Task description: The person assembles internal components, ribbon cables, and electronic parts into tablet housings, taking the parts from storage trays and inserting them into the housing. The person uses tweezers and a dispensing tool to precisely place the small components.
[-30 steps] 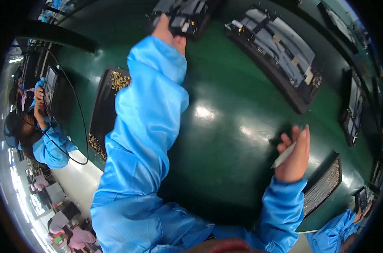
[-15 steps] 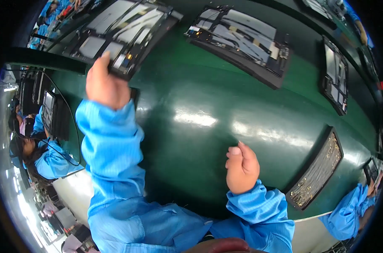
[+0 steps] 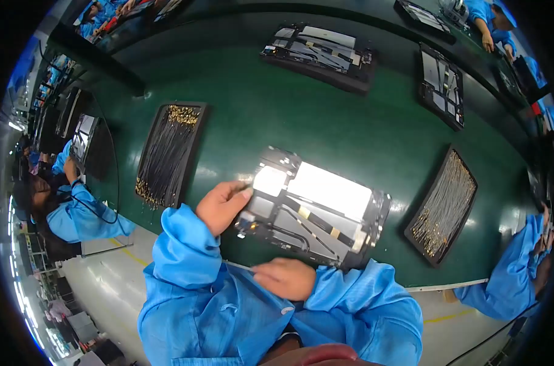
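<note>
Ran to green, black, blue and gold.
Showed deep green on the table (image 3: 240, 122), black at the edges of the opened device (image 3: 313, 210), bright white and grey on its panels (image 3: 341, 189), tan on patches (image 3: 304, 211) along its dark strips (image 3: 319, 221). Paired a black left tray (image 3: 194, 146) with dark grey strands (image 3: 166, 152) tipped gold, a black right tray (image 3: 428, 194) with lighter grey strands (image 3: 446, 201) flecked gold. Repeated black and grey on the rear device (image 3: 318, 52). Wore blue on the sleeves (image 3: 188, 250), a yellow line (image 3: 449, 316) on the pale grey floor (image 3: 118, 287).

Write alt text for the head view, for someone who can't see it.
A person's left hand holds an opened tablet-like device by its left side, the right hand near its lower edge, between two trays of thin cables on a green table.
</note>
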The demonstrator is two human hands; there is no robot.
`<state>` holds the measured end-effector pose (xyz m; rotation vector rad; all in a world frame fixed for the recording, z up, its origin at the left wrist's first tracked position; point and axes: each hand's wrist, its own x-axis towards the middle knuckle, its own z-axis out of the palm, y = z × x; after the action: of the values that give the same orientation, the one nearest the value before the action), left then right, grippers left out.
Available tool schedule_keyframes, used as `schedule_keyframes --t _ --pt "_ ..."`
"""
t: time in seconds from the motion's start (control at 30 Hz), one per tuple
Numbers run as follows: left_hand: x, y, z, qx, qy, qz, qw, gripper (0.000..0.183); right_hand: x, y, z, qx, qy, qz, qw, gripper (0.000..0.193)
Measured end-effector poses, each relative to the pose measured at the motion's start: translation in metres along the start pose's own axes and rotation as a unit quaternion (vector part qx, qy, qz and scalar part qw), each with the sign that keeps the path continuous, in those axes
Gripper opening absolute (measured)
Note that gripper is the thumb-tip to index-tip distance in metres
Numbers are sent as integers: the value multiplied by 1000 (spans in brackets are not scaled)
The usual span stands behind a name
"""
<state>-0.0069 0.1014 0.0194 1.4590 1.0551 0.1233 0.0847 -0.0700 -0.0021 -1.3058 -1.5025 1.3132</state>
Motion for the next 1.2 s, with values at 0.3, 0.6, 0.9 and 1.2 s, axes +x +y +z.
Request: schedule_keyframes --t 0.3,0.6,0.9,1.2 --pt "58 -47 -110 465 431 128 762 28 -10 4 2 7 110 26 994 27" --pt "58 -37 -109 392 429 34 813 30 -38 8 -11 109 133 150 974 31" --pt "39 -50 -111 356 440 176 805 26 -48 13 -22 120 235 147 953 27" --pt "-3 -9 -48 391 370 366 759 12 -51 3 -38 173 254 221 926 25"
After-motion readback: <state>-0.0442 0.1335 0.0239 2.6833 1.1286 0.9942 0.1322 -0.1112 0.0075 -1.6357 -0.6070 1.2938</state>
